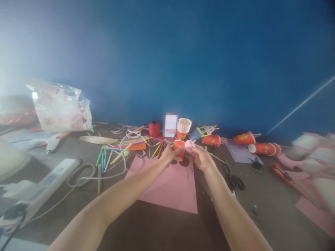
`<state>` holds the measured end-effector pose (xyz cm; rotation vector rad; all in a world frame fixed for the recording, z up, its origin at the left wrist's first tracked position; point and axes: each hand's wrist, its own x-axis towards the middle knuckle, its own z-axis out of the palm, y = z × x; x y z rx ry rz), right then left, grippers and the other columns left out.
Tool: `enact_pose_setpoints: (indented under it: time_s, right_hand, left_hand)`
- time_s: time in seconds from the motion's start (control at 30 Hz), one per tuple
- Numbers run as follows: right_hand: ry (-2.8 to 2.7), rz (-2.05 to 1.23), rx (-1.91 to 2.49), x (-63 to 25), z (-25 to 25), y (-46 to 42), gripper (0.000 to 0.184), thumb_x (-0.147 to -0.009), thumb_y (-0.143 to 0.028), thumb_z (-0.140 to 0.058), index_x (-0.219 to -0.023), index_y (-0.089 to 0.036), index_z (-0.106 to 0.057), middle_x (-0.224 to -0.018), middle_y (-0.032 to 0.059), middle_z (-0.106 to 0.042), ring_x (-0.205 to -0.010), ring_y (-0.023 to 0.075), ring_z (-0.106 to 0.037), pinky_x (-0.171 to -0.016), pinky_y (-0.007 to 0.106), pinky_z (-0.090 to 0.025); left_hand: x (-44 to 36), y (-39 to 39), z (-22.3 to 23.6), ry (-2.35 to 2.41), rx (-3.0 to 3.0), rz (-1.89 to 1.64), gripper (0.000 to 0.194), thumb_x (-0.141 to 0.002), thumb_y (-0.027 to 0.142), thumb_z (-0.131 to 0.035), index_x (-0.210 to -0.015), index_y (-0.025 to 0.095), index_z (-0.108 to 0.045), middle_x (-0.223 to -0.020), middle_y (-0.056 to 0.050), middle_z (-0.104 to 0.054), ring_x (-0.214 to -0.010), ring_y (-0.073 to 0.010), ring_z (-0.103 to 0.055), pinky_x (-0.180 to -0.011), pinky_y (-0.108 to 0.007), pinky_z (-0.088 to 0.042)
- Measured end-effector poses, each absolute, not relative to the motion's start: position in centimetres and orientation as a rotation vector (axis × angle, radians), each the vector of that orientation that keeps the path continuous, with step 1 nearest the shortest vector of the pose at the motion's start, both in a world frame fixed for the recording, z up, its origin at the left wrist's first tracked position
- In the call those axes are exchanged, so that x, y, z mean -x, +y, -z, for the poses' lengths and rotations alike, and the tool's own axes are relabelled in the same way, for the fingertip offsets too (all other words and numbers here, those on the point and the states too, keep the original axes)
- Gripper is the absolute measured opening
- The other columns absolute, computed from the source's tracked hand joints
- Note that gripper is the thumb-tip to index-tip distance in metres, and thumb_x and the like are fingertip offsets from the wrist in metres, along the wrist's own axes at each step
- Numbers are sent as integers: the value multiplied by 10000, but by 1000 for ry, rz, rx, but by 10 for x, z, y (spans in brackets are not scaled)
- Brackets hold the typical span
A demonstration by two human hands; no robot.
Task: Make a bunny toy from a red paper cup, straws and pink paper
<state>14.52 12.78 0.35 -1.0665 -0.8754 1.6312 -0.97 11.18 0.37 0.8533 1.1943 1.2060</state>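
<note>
My left hand (170,154) is closed around the side of a red paper cup (179,143), upright with its rim facing me. Between the fingers of my right hand (201,157) is a small round pink paper piece (189,144), close beside the cup's rim; whether the two touch, I cannot tell. Below both hands lies a pink paper sheet (167,191) with round bites cut from its far edge. Just behind the cup stands a stack of paper cups (184,128).
Coloured sticks (125,153) and a white cable lie left, near a power strip (52,183), a glue gun (51,142) and a plastic bag (61,106). Rightward are red cups (265,149), black scissors (234,179) and a red utility knife (288,181). A blue wall (209,62) rises behind.
</note>
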Motion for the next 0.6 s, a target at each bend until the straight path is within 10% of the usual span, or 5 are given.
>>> enact_pose_setpoints:
  time_s: [0.6]
  right_hand:
    - [-1482,-1440,1002,-151,-70,87,177,-710,-319,-671,-824,-186,-647,-735,6,-638,-629,147,-589,-600,279,-492]
  left_hand:
    - [45,24,-8,482,-942,-1131,748,-651,168,-739,-1299,271,-379,-1156,-110,-560,-955,-249,-597,-806,-377,-475]
